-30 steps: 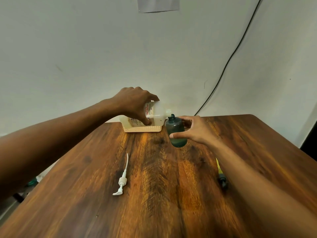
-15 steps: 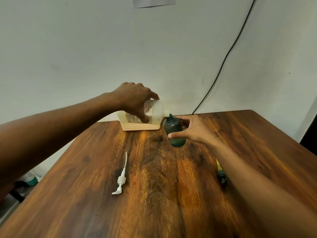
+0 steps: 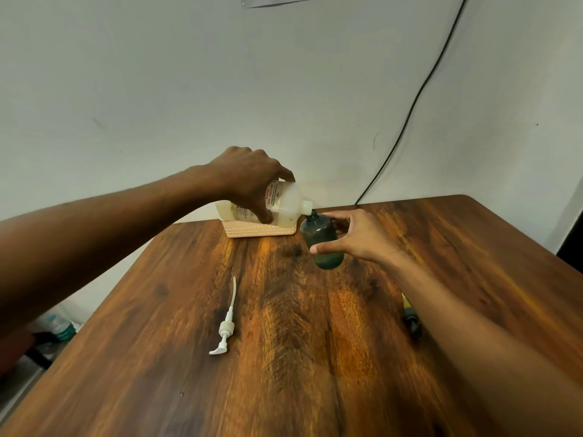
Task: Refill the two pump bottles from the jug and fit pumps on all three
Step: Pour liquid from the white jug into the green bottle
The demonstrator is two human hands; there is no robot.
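My left hand [image 3: 252, 181] grips a white jug [image 3: 285, 203] with a red-lettered label, tipped on its side so its spout meets the neck of a dark green bottle [image 3: 321, 241]. My right hand [image 3: 356, 238] holds that green bottle tilted above the table, with some liquid in its bottom. A white pump [image 3: 225, 323] with its long tube lies on the wooden table [image 3: 284, 357] near the middle. A dark pump with a yellow tube [image 3: 410, 316] lies partly hidden behind my right forearm.
A cream woven basket [image 3: 262, 230] stands at the table's far edge under the jug, against the white wall. A black cable [image 3: 410, 111] runs down the wall at the right. Things on the floor [image 3: 60, 329] show past the table's left edge.
The jug has tipped a little further, its spout now right at the green bottle's neck. Both hands stay in place; the view has shifted slightly.
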